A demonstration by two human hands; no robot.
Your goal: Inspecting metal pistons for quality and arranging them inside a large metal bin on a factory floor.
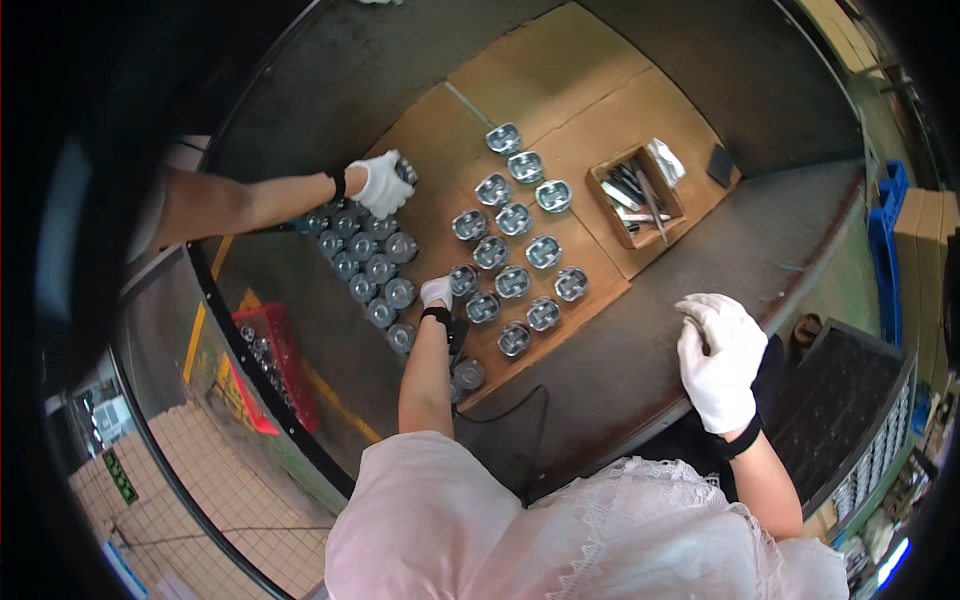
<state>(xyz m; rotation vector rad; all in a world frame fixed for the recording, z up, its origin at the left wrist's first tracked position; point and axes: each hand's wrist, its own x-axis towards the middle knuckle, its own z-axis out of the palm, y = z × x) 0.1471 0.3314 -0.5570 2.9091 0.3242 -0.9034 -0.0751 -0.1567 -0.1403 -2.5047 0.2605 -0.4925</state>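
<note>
1. Left hand (pixel 437 291), white-gloved: fingers at a piston (pixel 464 281) on the left edge of its group; whether they close on it cannot be told.
2. Right hand (pixel 718 350), white-gloved: loosely curled, thumb apart from the fingers, at the near right side of the table (pixel 715 275), well apart from the pistons.
3. Other pistons (pixel 514 219): slanting rows on the cardboard (pixel 590 100), between left hand and box.
4. Box (pixel 657 234): right part of the cardboard, containing tools (pixel 627 185).
5. Grey parts (pixel 379 268): close rows, left of the pistons.
6. Co-worker's hand (pixel 380 188), far left: gripping a metal part (pixel 405 171).
</note>
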